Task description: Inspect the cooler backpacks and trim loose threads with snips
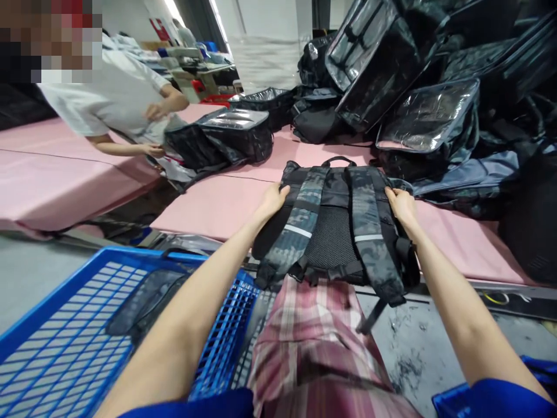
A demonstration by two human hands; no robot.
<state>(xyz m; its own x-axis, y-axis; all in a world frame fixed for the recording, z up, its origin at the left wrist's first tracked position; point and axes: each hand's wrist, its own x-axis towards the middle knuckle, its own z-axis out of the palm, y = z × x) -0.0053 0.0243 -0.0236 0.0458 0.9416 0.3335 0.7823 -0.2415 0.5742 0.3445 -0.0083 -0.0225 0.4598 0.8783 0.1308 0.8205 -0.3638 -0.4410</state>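
A dark camouflage backpack (334, 226) lies at the near edge of the pink table, its two shoulder straps and mesh back panel facing up. Its lower end hangs over the edge, close to my plaid apron. On the pack's upper left side, my left hand (273, 200) grips with the thumb on top. My right hand (401, 206) holds the opposite upper side the same way. The fingers under the fabric are hidden on both sides. A carry handle (339, 161) stands up at the far end, between the straps.
Several dark bags with silver linings (429, 119) are heaped at the right and back of the pink table (209, 203). Across it, a person in a white shirt (126, 87) handles another lined bag (221, 136). A blue plastic basket (65, 290) with a dark bag piece stands low left.
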